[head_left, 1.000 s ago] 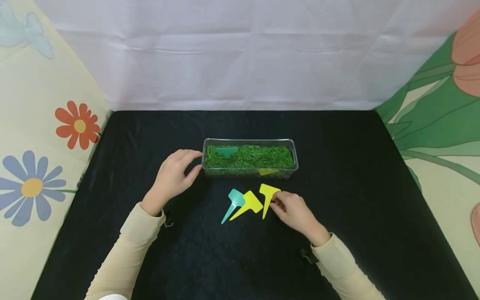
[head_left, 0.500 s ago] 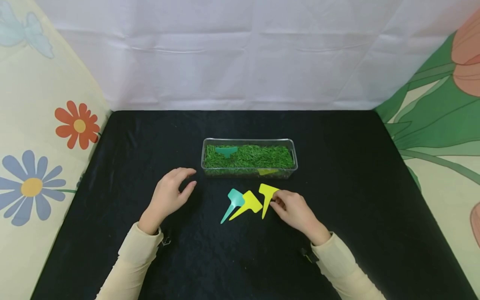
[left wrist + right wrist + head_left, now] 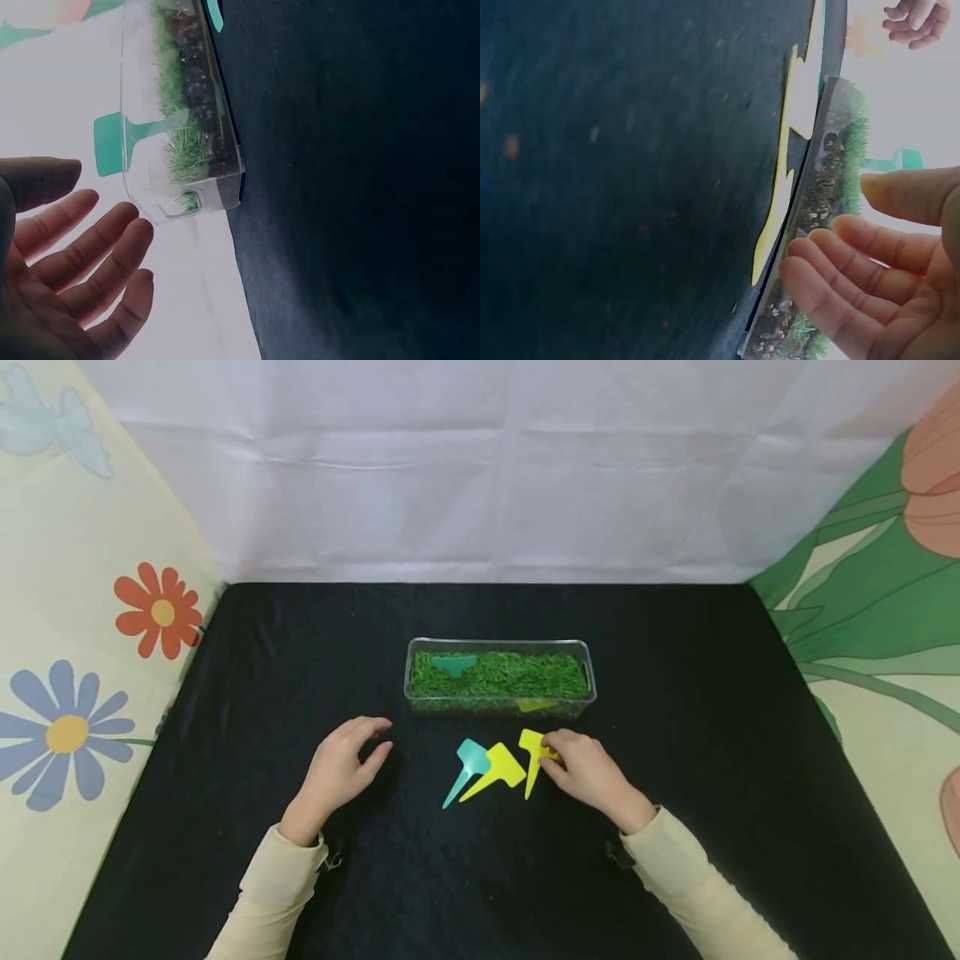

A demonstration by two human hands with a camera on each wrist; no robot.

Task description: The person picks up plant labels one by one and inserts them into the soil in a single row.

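Right fingers [image 3: 553,748]: laid on the head of the yellow plant label [image 3: 531,745]; loosely bent in the wrist view, so whether the label is pinched or only touched cannot be told.
Right hand [image 3: 588,772]: rested on the black cloth [image 3: 675,710], just in front of the clear tray [image 3: 592,681].
Left hand [image 3: 337,768]: held relaxed and empty, fingers slightly curled, on the cloth left of the labels, apart from the tray.
Labels on the cloth: the touched yellow one lies flat, stake pointed toward the person; a second yellow label [image 3: 501,766] and a teal label [image 3: 470,758] lie just beside it, the two overlapping.
Tray: filled with green grass [image 3: 510,675]; a teal label [image 3: 453,664] is already stood in it at the left end.
Risk, grip: a thin flat label may be slid along the cloth instead of lifted if only pressed from above.
Risk, neighbours: the second yellow label may be nudged or dragged, being so close.
Risk, tray: left unsteadied, the light tray may be pushed back when a stake is pressed into the grass.
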